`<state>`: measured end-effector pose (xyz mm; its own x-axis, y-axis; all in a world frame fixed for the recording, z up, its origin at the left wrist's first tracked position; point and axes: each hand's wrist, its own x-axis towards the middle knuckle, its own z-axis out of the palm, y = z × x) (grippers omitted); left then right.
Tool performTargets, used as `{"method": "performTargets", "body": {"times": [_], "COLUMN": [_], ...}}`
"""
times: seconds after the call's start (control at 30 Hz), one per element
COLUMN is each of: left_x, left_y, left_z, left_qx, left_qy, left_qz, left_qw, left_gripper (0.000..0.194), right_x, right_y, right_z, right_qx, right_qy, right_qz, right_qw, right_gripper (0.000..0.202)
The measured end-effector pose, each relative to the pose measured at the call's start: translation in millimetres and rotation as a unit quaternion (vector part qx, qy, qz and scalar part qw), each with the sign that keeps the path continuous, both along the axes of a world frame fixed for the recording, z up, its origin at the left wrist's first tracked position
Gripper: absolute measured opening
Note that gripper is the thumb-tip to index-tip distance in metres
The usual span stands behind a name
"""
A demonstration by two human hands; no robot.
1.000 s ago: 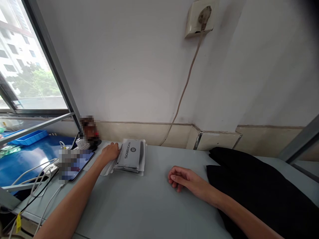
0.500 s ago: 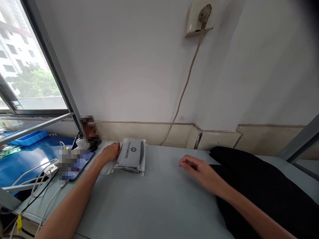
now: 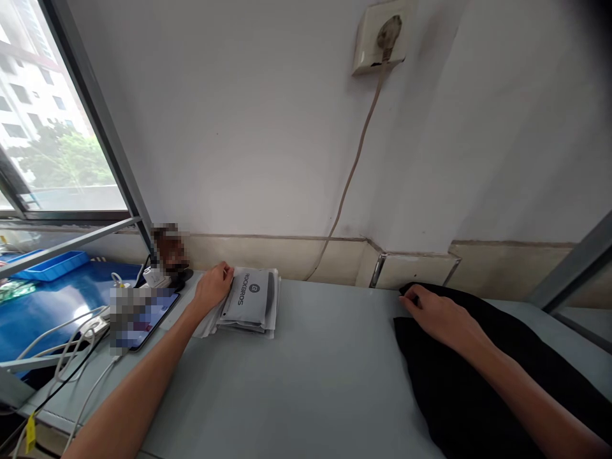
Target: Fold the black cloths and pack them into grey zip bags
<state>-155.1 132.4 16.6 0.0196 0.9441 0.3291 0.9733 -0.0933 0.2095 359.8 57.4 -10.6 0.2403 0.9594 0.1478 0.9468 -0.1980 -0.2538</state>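
A stack of grey plastic packets (image 3: pixel 249 297), the top one printed ROCKBROS, lies on the grey table (image 3: pixel 287 395) near the wall. My left hand (image 3: pixel 213 288) rests at the stack's left edge with its fingers curled; what they hold, if anything, is hidden. On the right, a black cloth (image 3: pixel 459 389) is spread over the table. My right hand (image 3: pixel 437 313) is at the cloth's upper left corner, its thumb and fingers pinched on the fabric.
A phone (image 3: pixel 155 319) lies on the left beside a white power strip (image 3: pixel 98 325) and tangled cables. Beyond the metal frame, a blue tray (image 3: pixel 60 264) sits on a blue surface. A cord (image 3: pixel 351 172) hangs from the wall socket (image 3: pixel 380 35).
My right hand has moved right, from above the bare table to the black cloth, and has closed on its corner. My left hand stays by the packets.
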Motion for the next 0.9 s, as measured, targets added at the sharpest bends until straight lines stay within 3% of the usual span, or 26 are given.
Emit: {"method": "performTargets", "body": {"times": [0.17, 0.3, 0.37, 0.67, 0.8, 0.9], "left_x": [22.5, 32.7, 34.2, 32.6, 34.6, 35.2], "left_y": [-15.5, -26.7, -28.0, -19.6, -23.7, -25.7], "left_z": [15.3, 17.1, 14.4, 5.6, 8.8, 11.5], "left_qx": [0.064, 0.039, 0.024, 0.009, 0.015, 0.015], "left_qy": [-0.062, -0.099, -0.091, -0.049, -0.042, -0.038], "left_qz": [-0.062, -0.228, -0.28, -0.275, -0.282, -0.283], "left_qw": [0.994, 0.968, 0.955, 0.96, 0.958, 0.958], "left_gripper": [0.031, 0.033, 0.031, 0.03, 0.029, 0.029], "right_x": [15.1, 25.0, 24.7, 20.8, 16.3, -0.2], "right_y": [-2.4, 2.4, 4.4, 0.5, 4.4, -1.2], "right_z": [6.7, -3.5, -9.1, -7.1, 1.9, 12.0], "right_qx": [0.009, -0.012, -0.017, 0.023, 0.053, 0.058], "right_qy": [-0.037, -0.037, -0.031, -0.042, 0.002, 0.06], "right_qz": [-0.052, -0.045, -0.024, 0.036, 0.043, 0.092], "right_qw": [0.998, 0.998, 0.999, 0.998, 0.998, 0.992], "right_gripper": [0.044, 0.033, 0.026, 0.02, 0.023, 0.028]}}
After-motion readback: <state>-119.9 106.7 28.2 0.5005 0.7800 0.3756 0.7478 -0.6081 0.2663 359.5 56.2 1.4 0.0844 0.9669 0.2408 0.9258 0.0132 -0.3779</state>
